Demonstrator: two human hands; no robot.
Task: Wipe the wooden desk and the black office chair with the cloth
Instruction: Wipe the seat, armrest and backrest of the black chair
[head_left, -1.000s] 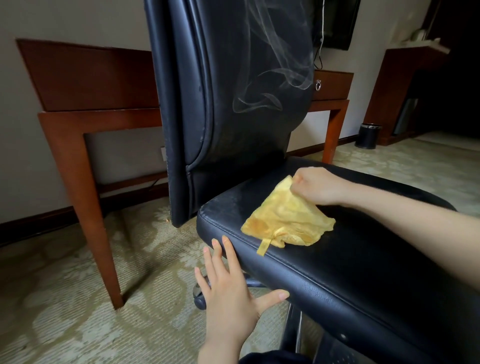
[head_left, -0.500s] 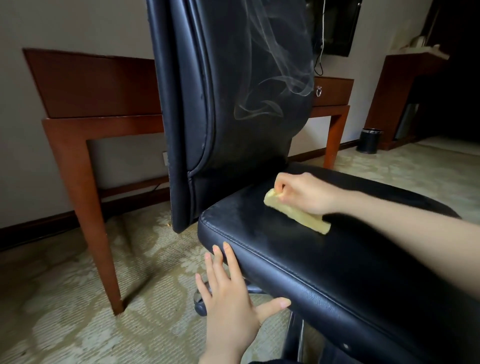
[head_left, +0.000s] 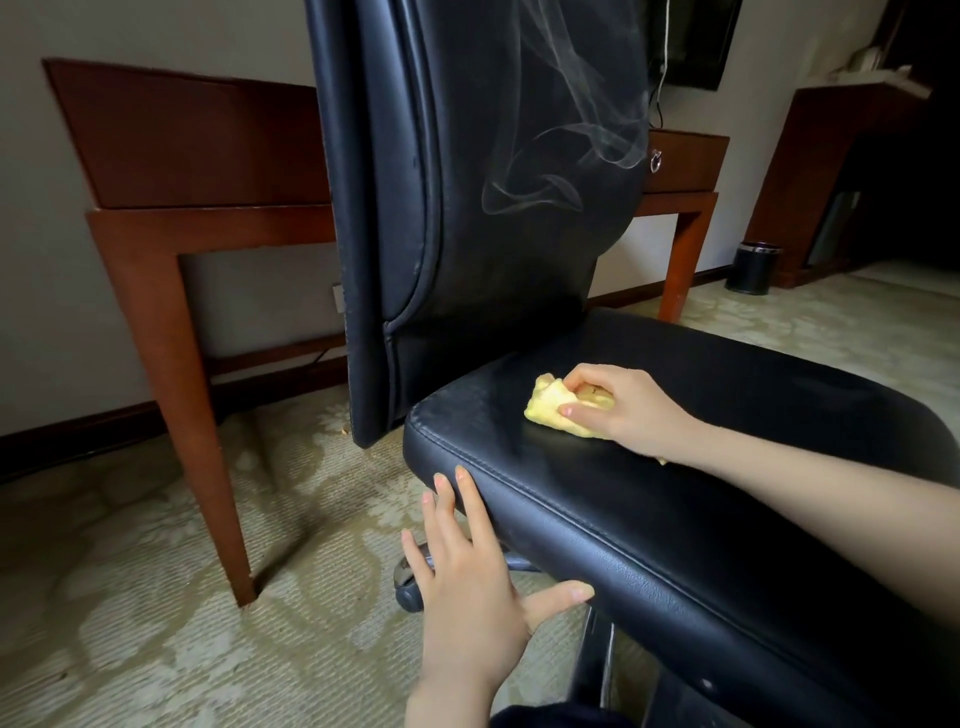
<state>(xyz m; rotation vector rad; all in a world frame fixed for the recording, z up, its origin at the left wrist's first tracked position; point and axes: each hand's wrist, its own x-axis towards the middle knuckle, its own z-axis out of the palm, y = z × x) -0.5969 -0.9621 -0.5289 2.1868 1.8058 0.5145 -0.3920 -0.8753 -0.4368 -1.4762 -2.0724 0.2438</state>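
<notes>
Change: the cloth (head_left: 558, 408), spread flat on the seat a second ago, is now bunched into a small wad under the right hand (head_left: 621, 410), which has slid toward the far left part of the seat; the left hand (head_left: 470, 587) has barely shifted
Right hand: fingers curled over and gripping the yellow cloth, pressing it onto the seat of the black office chair (head_left: 649, 499), near the foot of the backrest
Left hand: fingers straight and spread, fingertips touching the seat's near-left edge, thumb stretched out under the cushion rim
Chair: backrest upright, pale swirling streaks on its leather
Bench: the wooden bench (head_left: 197, 156) stands behind the chair against the wall
Room: patterned carpet (head_left: 130, 597); a small dark bin (head_left: 753, 267) at far right
</notes>
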